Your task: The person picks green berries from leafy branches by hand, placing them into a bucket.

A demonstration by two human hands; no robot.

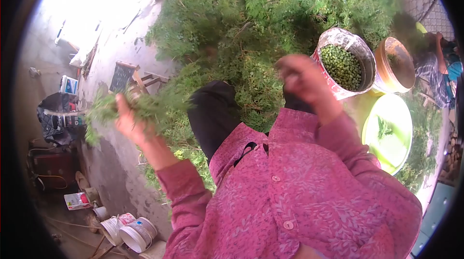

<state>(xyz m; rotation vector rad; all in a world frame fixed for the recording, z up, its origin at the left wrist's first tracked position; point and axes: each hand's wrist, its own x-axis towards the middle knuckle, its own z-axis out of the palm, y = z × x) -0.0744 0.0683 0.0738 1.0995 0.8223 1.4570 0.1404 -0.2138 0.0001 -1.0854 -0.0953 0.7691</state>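
- Gripping a leafy green sprig (pixel 140 105), the left hand (pixel 126 122) has its fingers wrapped tight around the stems, so the feathery tops fan out past the fist, away from the tin of green peas (pixel 344 64).
- The sprig is held out clear of the lap, probably so the stems hang free and can be picked over.
- The right hand (pixel 303 81) is raised just beside the tin of green peas, blurred; its fingers look pinched together, but whether anything sits between them cannot be told.
- That hand is likely held so close to the tin because whatever comes off the sprig has only a short way to drop in.
- The tin stands upright and open at the near edge of the big heap of green plants (pixel 261 22), filled close to its rim with peas.
- Touching the tin on the side away from the left hand stands a brown pot (pixel 397 65), also open.
- Just below the tin lies a pale green basin (pixel 392 133) with a small scrap of leaf in it.
- Beyond the brown pot, farther from the tin, another person (pixel 435 60) sits at the edge of the heap.
- Well apart from the tin, past the left hand and low in the view, white buckets (pixel 129 232) stand on the bare concrete.
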